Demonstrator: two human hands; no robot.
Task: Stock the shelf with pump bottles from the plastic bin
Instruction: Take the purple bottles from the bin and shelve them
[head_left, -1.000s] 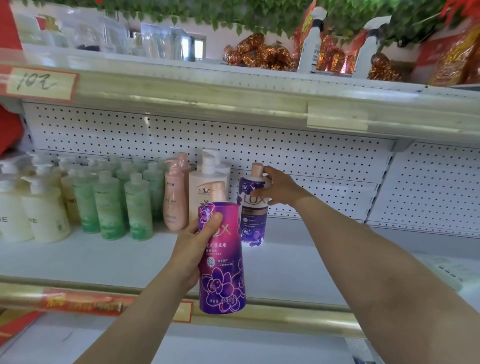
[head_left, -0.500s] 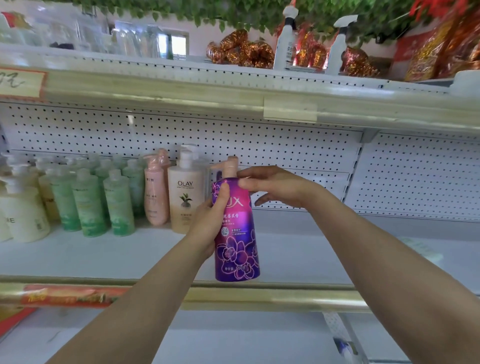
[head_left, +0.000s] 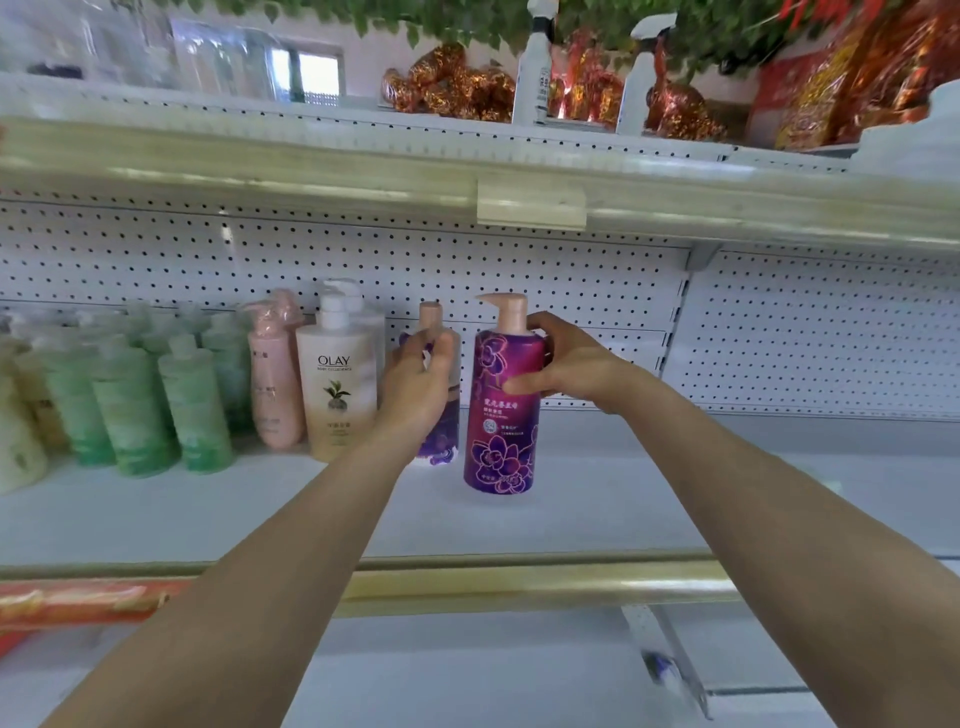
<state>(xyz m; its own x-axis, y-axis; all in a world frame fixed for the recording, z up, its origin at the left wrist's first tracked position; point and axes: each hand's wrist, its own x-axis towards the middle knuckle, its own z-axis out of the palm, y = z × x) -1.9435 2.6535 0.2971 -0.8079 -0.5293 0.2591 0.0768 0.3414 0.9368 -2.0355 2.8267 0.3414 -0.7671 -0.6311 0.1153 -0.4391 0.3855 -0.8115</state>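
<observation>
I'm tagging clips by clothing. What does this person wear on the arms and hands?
Nothing that shows: the left hand and right hand are ungloved, and the left forearm and right forearm are bare to the picture's edge, with no sleeve, watch or bracelet. No ring shows.

"OLAY" in dark letters on the cream bottle (head_left: 337, 384), w/ a tiny line under it, too small to read. Big purple bottle (head_left: 501, 405) has white Chinese writing, too blurry to read. Red strip (head_left: 78, 603) low on the left: blurry too, can't read.
</observation>
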